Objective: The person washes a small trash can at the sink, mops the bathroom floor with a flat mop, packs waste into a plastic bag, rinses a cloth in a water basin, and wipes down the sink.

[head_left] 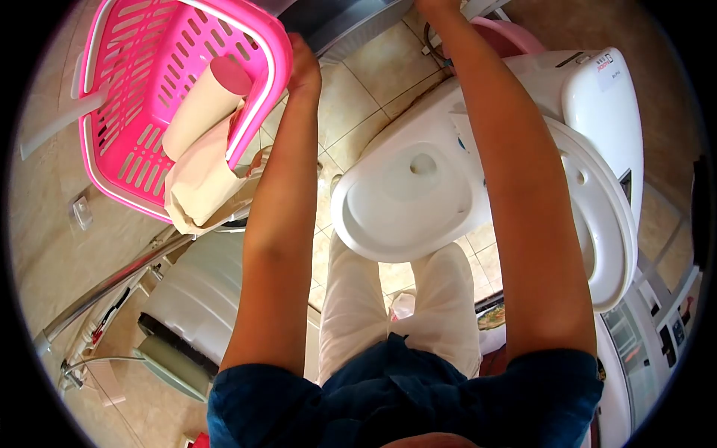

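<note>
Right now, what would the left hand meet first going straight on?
Probably the dark grey panel just past the left hand, beside the pink basket's rim; depth unclear here.

Dark navy top (403,396) at bottom centre of the frame, short sleeves ending above the elbows, plain hems. Small knot or gathered tie at the waist, creased fabric. Loose off-white trousers (399,313) below it, mid-frame, soft wrinkles down both legs. Both forearms and wrists bare.

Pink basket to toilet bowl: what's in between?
Left forearm, then floor tiles on the bowl side, seen in the head view.
</note>
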A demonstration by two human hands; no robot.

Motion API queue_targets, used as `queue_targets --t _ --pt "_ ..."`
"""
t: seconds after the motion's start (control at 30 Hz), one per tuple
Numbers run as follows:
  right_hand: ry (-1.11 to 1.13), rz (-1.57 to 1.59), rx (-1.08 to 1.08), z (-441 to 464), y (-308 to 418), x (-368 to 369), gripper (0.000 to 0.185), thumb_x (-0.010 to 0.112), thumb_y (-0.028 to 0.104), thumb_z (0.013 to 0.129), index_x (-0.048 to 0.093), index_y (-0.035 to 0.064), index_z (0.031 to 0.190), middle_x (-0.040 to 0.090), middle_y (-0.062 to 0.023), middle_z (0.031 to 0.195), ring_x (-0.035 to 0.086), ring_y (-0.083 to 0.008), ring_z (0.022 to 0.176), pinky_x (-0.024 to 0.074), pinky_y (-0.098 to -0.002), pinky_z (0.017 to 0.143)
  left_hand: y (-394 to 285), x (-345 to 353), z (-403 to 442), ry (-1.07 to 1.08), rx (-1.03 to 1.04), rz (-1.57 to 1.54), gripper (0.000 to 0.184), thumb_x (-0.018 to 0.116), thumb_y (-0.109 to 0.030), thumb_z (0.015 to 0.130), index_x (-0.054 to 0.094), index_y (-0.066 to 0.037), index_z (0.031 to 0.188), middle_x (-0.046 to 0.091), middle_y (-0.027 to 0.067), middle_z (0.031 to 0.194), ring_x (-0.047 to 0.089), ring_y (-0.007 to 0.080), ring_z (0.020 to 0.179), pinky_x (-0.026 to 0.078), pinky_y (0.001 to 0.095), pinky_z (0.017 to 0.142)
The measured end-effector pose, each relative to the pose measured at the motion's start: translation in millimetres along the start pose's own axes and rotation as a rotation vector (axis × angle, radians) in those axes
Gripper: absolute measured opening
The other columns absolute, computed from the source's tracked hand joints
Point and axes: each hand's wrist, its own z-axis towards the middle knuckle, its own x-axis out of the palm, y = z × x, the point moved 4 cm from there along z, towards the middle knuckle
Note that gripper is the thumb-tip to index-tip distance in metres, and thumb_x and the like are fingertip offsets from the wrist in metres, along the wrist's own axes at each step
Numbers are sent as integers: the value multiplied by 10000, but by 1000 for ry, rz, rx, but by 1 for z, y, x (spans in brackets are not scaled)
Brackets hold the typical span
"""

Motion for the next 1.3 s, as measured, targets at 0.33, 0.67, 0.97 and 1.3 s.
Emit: queue_targets --t 0.33,0.67,0.97,1.3 --pt "83 66 -84 -3 11 -12 155 539 12 776 689 -15 805 664 -275 897 666 -398 883 534 -472 789 -6 6 0 -46 85 76 376 554 -207 854 529 59 1119 596 265 1096 558 449 1013 437 490 907" --pt "106 60 -145 -1 -18 37 161 532 79 825 666 -7 807 663 -223 854 645 -372 883 514 -465 792 31 23 16 -30 -11 -161 440 629 -255 850 548 41 1167 618 260 1139 582 413 1059 435 459 922" --pt "-79 309 -74 -18 -23 43 321 464 236 925 633 -33 976 635 -244 973 584 -398 985 446 -452 902 23 16 5 -4 -75 -180 427 602 -280 890 545 28 1180 628 225 1132 590 363 1045 437 414 902" --pt "-112 702 320 -48 -17 22 467 390 301 976 538 -19 1282 550 -261 1276 496 -390 1220 357 -413 1064 -1 -14 -26 -21 -64 -410 416 415 -319 993 535 20 1202 605 180 1071 570 276 957 424 364 877"
